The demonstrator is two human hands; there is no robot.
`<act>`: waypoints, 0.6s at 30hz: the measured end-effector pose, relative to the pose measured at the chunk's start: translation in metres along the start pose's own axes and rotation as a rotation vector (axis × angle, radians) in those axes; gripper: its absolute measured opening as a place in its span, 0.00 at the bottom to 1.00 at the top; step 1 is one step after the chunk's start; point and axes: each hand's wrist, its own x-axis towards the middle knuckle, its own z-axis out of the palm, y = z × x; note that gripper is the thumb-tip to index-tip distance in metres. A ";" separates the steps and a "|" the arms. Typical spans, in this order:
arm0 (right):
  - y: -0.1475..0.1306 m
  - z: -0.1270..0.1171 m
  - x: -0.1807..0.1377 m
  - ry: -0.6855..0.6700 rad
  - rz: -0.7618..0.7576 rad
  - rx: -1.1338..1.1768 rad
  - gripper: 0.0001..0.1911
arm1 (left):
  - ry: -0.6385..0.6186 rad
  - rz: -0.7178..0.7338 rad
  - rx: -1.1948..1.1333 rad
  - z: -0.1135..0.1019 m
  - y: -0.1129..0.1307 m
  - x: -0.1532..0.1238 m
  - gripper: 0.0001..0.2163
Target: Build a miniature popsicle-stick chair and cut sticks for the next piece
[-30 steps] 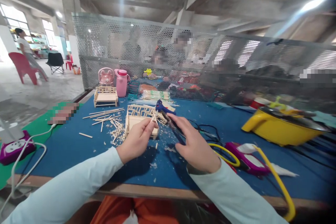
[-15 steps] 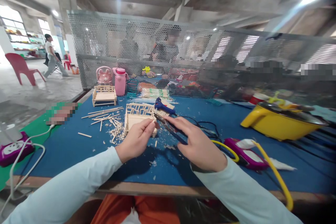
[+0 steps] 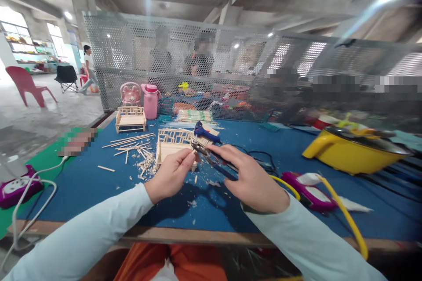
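Note:
My left hand (image 3: 174, 173) pinches a short wooden stick (image 3: 194, 152), its tip showing past the thumb. My right hand (image 3: 253, 178) is wrapped round the dark handles of a pair of pliers (image 3: 216, 163), whose jaws are close beside the stick. Just behind my left hand stands a small wooden model bench (image 3: 169, 146) with a lattice back, partly hidden by the hand. A finished-looking model of the same kind (image 3: 131, 119) sits farther back left. Loose wooden sticks (image 3: 130, 143) and a heap of cut bits (image 3: 147, 164) lie left of my hands.
A blue glue gun (image 3: 206, 132) lies behind the pliers, its cable running right. At right are a yellow electric pan (image 3: 349, 153) and a purple power strip (image 3: 310, 195). A pink bottle (image 3: 150, 103) stands before the perforated metal screen (image 3: 128, 61). A phone-like object (image 3: 77, 141) lies left.
My right hand and the pliers have shifted slightly right, away from the stick. My left hand has barely moved. A person in the background has walked right, toward the screen.

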 end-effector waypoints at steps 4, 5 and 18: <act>0.000 -0.001 0.000 -0.002 0.001 0.001 0.38 | -0.010 -0.001 0.005 0.000 0.000 0.000 0.16; 0.000 -0.001 0.000 -0.002 -0.001 0.003 0.38 | -0.012 -0.001 0.005 0.000 0.000 0.000 0.16; 0.002 0.017 0.001 0.052 -0.023 0.006 0.39 | -0.019 0.013 -0.004 0.000 -0.005 0.001 0.17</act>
